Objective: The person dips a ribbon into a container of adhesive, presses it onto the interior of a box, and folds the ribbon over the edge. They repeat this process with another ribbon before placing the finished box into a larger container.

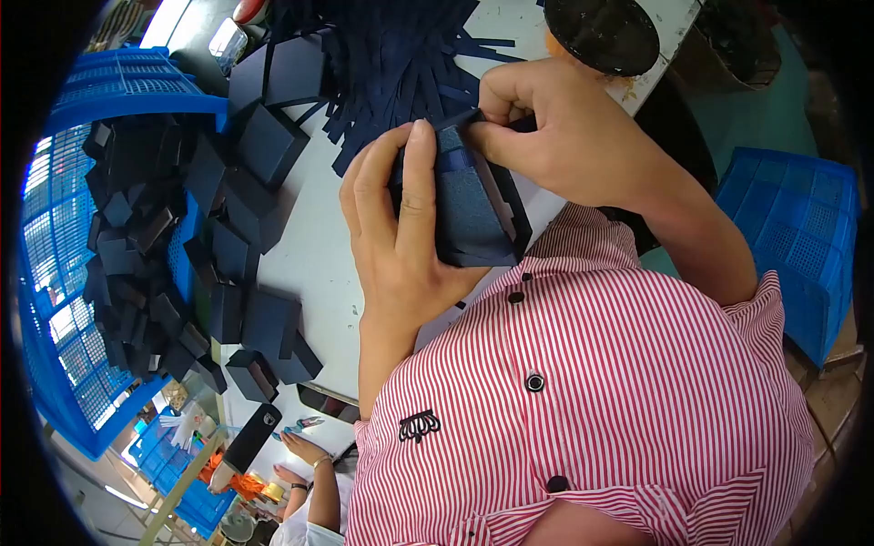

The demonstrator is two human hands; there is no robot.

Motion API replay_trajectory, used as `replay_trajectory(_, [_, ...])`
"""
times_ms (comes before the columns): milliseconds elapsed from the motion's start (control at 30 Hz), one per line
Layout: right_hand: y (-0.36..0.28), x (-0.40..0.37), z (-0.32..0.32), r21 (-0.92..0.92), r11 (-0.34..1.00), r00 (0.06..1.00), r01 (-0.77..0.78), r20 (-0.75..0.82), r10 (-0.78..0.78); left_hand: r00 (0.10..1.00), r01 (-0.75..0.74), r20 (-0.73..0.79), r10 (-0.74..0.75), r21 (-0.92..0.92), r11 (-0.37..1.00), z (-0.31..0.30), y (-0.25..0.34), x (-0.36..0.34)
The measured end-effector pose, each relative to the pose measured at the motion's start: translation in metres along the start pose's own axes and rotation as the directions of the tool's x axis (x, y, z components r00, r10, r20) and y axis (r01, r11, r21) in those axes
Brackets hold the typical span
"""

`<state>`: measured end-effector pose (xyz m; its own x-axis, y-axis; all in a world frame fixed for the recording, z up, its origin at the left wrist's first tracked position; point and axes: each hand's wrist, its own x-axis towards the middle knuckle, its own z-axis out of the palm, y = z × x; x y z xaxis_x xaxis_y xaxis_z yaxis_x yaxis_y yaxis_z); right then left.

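Observation:
A small dark blue box (469, 209) is held up over the white table, tilted, with one side turned toward me. My left hand (401, 218) is wrapped round it, fingers along its left side and thumb underneath. At the box's upper edge, my right hand (546, 127) has thumb and fingers closed in a pinch; what lies between the fingertips is hidden. A shinier blue band (455, 160) crosses the box near its upper end. Just beyond the hands lies a heap of dark blue strips (391, 73).
Dark boxes crowd the table's left side (264, 318) and fill a blue plastic crate (68, 100). A round black dish (603, 35) stands at the far edge. Another blue crate (783, 227) is at right. A co-worker's hand (303, 448) shows at lower left.

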<state>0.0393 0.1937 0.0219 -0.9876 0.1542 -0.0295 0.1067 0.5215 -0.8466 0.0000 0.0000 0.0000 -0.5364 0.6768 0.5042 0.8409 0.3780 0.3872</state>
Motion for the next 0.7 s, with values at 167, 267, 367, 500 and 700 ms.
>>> replay_trajectory(167, [0.009, -0.002, -0.007, 0.403, 0.914, 0.992, -0.048, 0.122, -0.002, 0.995, 0.099, 0.011, -0.099, -0.128, 0.987, -0.004, -0.004, -0.003])
replay_trajectory(267, [0.016, -0.008, -0.011, 0.443, 0.893, 0.997, 0.081, -0.039, -0.072, 0.993, 0.117, 0.025, -0.114, -0.168, 0.979, -0.008, -0.008, -0.001])
replay_trajectory(367, [0.018, -0.021, -0.027, 0.203, 0.935, 0.954, 0.291, -0.141, -0.266, 0.989, 0.147, 0.040, -0.142, -0.199, 0.969, -0.011, -0.008, -0.001])
replay_trajectory(500, [0.010, -0.031, -0.031, -0.303, 0.779, 0.814, 0.550, -0.017, -0.581, 0.986, 0.167, 0.063, -0.157, -0.233, 0.958, -0.013, -0.006, 0.000])
replay_trajectory(700, [0.015, -0.033, -0.020, -0.220, 0.804, 0.818, 0.552, -0.044, -0.574, 0.989, 0.142, 0.071, -0.132, -0.171, 0.975, -0.012, -0.005, 0.001])
